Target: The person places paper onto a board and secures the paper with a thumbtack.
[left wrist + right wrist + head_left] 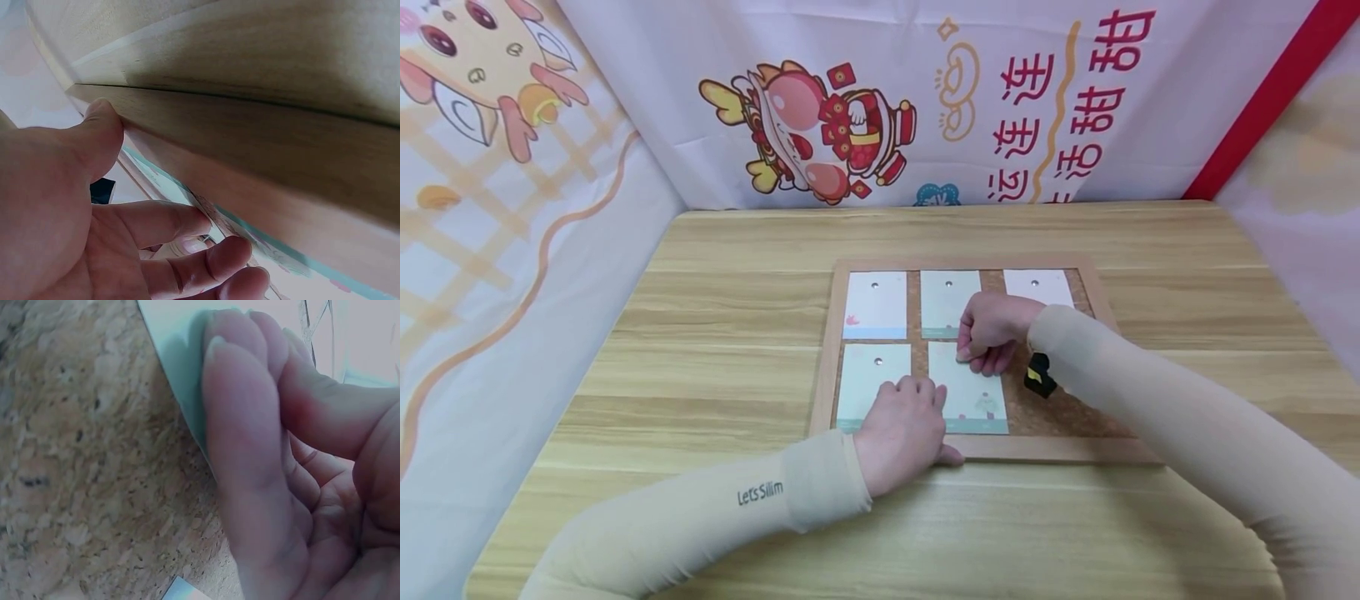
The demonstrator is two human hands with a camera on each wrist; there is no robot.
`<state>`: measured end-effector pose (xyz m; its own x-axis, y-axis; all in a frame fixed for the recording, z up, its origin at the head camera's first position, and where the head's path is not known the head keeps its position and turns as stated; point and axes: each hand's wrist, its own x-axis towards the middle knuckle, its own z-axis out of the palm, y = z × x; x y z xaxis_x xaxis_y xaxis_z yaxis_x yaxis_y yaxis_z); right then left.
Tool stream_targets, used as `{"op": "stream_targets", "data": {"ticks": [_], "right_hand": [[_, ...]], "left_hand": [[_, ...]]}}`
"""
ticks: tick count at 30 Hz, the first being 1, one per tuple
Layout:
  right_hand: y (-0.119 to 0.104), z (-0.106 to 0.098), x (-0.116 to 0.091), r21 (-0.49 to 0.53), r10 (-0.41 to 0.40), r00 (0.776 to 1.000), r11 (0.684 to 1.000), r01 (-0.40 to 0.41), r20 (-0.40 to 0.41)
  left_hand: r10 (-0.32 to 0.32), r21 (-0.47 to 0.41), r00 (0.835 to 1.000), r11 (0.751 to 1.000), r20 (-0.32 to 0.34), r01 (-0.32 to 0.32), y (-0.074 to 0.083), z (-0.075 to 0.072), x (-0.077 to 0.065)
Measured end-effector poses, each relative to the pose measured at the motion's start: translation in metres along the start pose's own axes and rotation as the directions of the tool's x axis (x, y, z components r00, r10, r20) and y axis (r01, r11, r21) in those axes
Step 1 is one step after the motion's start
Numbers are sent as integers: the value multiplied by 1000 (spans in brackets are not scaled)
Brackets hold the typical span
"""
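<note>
My left hand (902, 433) rests over the lower-left card (859, 383) and the lower-middle card (951, 400) on a cork board (1075, 414). In the left wrist view its thumb (103, 134) touches the board's wooden frame (250, 162), with the fingers loosely bent above the cards. My right hand (996, 329) has thumb and index finger together at the upper part of the lower-middle card. They appear to pinch a thumbtack, hidden by the fingertips. In the right wrist view the curled fingers (240, 412) press close to the pale green card (181, 350).
Three cards stand in the upper row: left (876, 308), middle (936, 304) and right (1060, 292), each with a silver tack. A tack (878, 362) also holds the lower-left card. The board lies on a wooden table (730, 333) before a printed cloth (662, 108).
</note>
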<state>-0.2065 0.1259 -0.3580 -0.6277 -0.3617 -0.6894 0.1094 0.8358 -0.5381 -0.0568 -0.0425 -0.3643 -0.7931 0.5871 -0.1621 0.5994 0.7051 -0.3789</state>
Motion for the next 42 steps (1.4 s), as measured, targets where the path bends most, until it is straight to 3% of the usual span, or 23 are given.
{"op": "stream_targets", "data": {"ticks": [23, 34, 42], "right_hand": [[-11, 3, -2, -67, 47, 998, 997, -49, -33], [-25, 8, 0, -267, 78, 994, 959, -97, -81], [-25, 11, 1, -279, 66, 993, 956, -91, -99]], "left_hand": [[9, -5, 1000, 1000, 29, -9, -1, -1, 0], [12, 16, 1000, 1000, -22, -12, -1, -2, -1], [15, 9, 1000, 1000, -5, -15, -1, -1, -2]]}}
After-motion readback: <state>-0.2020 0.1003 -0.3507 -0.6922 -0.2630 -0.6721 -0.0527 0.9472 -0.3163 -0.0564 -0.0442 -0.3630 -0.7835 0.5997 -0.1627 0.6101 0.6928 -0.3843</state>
